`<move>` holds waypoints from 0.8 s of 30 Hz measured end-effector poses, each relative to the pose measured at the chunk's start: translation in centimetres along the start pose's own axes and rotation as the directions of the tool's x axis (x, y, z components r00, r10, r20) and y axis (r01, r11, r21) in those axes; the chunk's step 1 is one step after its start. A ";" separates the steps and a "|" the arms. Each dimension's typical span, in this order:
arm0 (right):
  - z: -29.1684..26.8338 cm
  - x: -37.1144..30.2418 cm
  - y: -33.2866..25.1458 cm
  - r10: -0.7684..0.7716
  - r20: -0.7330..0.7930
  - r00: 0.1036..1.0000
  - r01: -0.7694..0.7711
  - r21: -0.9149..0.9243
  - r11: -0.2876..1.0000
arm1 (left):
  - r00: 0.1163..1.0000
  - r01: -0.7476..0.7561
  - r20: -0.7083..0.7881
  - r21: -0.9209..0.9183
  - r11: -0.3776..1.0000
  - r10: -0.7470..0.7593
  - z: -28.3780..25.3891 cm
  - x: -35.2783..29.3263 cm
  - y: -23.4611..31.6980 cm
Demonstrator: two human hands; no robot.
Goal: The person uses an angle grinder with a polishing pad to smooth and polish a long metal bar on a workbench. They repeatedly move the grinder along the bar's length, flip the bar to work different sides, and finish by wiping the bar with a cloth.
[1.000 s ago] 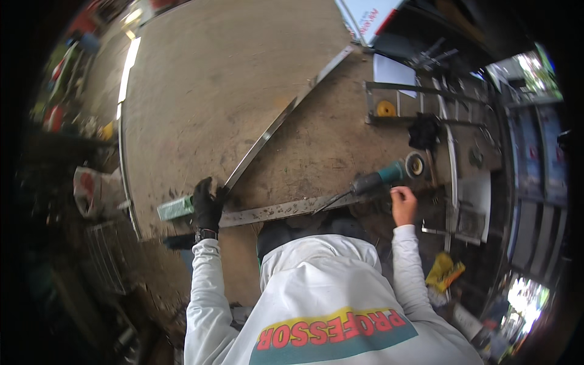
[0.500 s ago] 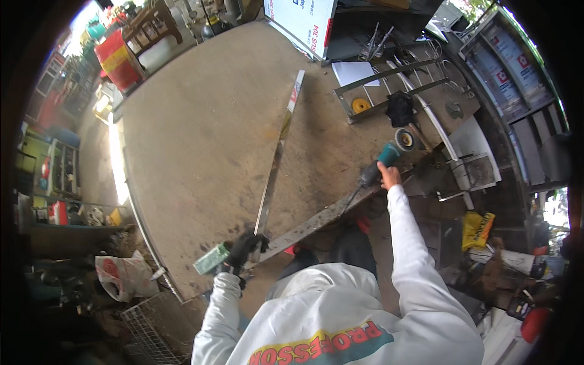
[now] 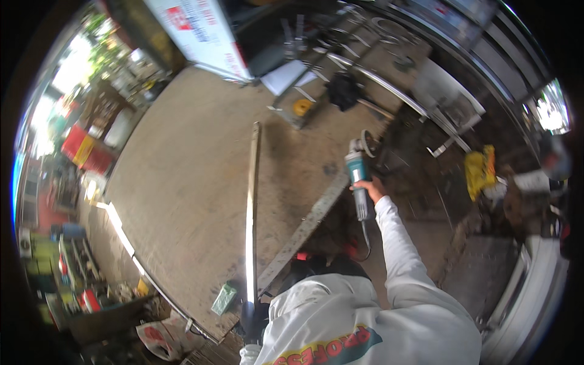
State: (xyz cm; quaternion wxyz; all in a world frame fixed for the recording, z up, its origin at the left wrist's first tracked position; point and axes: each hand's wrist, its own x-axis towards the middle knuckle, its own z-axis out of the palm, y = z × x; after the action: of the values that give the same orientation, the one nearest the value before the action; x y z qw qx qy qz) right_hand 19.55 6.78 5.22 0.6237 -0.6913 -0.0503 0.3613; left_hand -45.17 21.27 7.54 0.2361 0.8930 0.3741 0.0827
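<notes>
My right hand (image 3: 372,188), bare, is closed round the body of a teal and grey angle grinder (image 3: 356,165). The grinder is off the table, its round disc (image 3: 369,143) up and away from me, its cord trailing down below. In a dark glove, my left hand (image 3: 254,319) grips the near end of a long, narrow metal bar (image 3: 250,213). The bar points away over the table, with a bright glare on its near part. Part of the left hand is hidden by the bar and my sleeve. A green block (image 3: 224,299) lies beside that hand on the table corner.
The brown worktable (image 3: 176,176) has a metal front edge (image 3: 307,234). At its far right are a yellow disc (image 3: 302,107), a black cloth (image 3: 344,91), and metal rods. A printed panel (image 3: 201,36) stands at the back. A yellow bag (image 3: 480,171) lies off to the right.
The grinder has been lifted from the table edge and turned upright in my right hand. The bar has been drawn nearer to me by my left hand. My view has swung right.
</notes>
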 end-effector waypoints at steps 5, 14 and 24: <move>-4.7 -13.5 -1.8 -0.133 -0.151 0.980 0.042 -0.494 0.869 | 0.959 -0.277 0.204 0.544 0.792 0.195 -2.4 1.0 4.2; -8.6 -22.7 -2.5 -0.364 -0.301 0.882 0.014 -0.754 0.657 | 0.972 0.236 0.017 -0.049 0.970 -0.236 -2.6 6.5 0.2; -9.6 -26.4 -2.0 -0.475 -0.247 0.845 0.119 -0.779 0.616 | 0.884 0.460 0.090 -0.345 0.819 -0.459 -1.4 -7.0 -0.5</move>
State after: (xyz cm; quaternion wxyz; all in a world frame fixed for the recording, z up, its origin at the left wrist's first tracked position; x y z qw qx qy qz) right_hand 6.38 -14.46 18.17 0.3373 -0.9252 -0.1700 0.0357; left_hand -50.93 17.14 8.72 0.4073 0.7188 0.5564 0.0884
